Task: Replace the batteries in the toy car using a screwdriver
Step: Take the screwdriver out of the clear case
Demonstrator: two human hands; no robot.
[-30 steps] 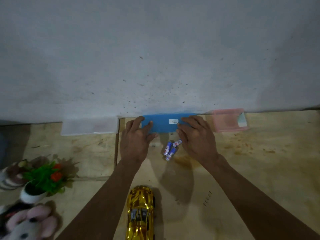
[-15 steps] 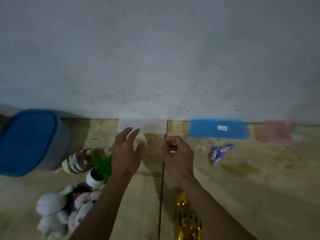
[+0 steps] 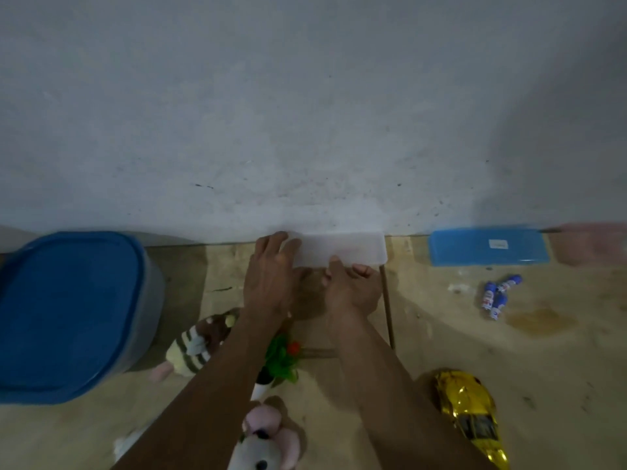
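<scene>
While both hands sit at the white translucent box (image 3: 342, 250) by the wall, the left hand (image 3: 269, 283) lies flat w/ straight fingers on its left end; the right hand (image 3: 351, 290) has its thumb on the front edge (fingers loosely curled, so I cannot tell if it grips). The gold toy car (image 3: 470, 413) is on the wooden tabletop (image 3: 543, 368), lower right, well apart. Batteries (image 3: 497, 296) lie near the blue box (image 3: 488, 247).

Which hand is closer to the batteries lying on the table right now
Right. The right hand is at the white box, left of the batteries; the left hand is farther left, at the box's other end.
</scene>
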